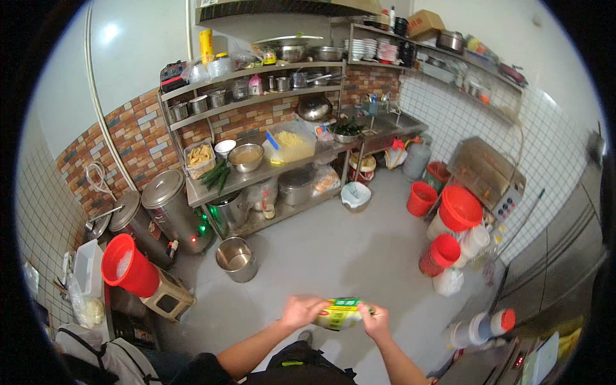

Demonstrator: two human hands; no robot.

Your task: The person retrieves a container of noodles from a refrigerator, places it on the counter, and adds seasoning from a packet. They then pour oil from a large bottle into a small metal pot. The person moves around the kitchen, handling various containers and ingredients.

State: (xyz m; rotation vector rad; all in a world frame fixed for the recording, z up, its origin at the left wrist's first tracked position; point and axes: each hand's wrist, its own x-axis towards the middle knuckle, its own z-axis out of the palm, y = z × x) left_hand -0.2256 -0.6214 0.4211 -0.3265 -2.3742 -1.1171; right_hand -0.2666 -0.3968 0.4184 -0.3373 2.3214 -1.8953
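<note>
Low in the view, a green and yellow plastic packet [339, 315] with printed writing is held out over the floor between my two hands. My left hand [304, 312] grips its left end, with the thumb across the front. The right end is pinched by my right hand [374, 319] near the top corner. Slight blur hides the packet's fine detail, and I cannot tell whether it is torn.
A steel pot [237, 260] stands on the grey floor ahead to the left. Beside it a red bucket [130, 267] rests on a stool [171, 298]. More red buckets [439, 255] line the right side. A steel worktable [284, 168] with food containers runs along the far wall.
</note>
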